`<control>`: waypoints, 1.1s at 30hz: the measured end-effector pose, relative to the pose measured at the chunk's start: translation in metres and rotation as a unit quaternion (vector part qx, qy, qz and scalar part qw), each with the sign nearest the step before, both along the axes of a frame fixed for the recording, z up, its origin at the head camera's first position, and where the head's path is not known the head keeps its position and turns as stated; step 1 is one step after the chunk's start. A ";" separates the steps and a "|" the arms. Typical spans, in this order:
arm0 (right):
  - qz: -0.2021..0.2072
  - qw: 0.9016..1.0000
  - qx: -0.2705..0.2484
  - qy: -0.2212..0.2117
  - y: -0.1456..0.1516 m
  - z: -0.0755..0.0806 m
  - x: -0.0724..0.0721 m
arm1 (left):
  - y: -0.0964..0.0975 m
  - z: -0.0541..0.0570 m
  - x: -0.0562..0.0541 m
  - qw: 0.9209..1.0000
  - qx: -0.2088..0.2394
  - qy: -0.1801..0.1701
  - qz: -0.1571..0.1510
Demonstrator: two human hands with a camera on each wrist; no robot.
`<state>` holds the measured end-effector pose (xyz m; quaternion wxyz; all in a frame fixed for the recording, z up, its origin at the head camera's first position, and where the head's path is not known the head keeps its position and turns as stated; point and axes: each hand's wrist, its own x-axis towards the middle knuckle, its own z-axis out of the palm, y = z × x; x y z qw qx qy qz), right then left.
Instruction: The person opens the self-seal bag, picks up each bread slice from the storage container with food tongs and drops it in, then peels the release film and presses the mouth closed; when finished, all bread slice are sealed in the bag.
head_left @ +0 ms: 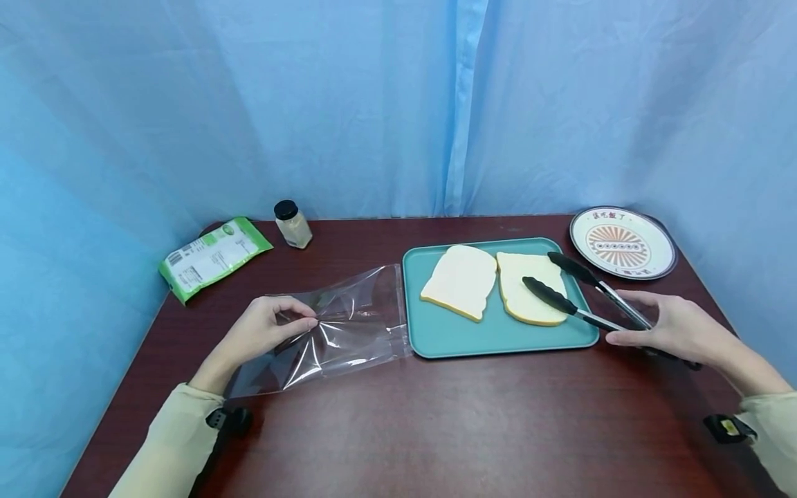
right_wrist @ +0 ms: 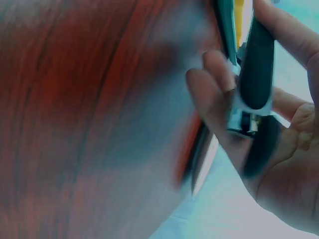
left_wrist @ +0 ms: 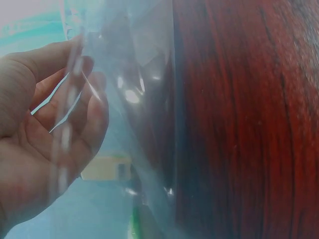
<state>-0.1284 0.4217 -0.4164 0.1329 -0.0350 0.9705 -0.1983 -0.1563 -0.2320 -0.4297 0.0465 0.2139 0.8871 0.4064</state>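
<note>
The left hand (head_left: 268, 325) pinches a clear plastic bag (head_left: 361, 325) just left of the teal tray (head_left: 454, 342) while the right hand (head_left: 672, 321) grips the tongs (head_left: 613, 296), their parted tips at the right-hand bread slice (head_left: 521, 302), seemingly a lining-up step that next calls for closing them gently.

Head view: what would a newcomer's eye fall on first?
Two pale bread slices on the teal tray, right of centre, probably stand out first. Tongs in the right hand reach over the tray's right edge. Left of the tray, the left hand pinches a shiny clear bag.
</note>
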 end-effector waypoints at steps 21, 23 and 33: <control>0.013 0.998 -0.049 -0.043 0.013 0.012 -0.011 | 0.005 0.001 -0.002 1.000 -0.006 -0.003 -0.002; 0.015 0.997 -0.051 -0.049 0.014 0.012 -0.012 | 0.005 0.001 -0.002 1.000 -0.004 -0.005 -0.004; 0.026 0.996 -0.070 -0.052 0.012 0.004 -0.009 | 0.005 -0.001 -0.004 1.000 0.006 -0.013 -0.010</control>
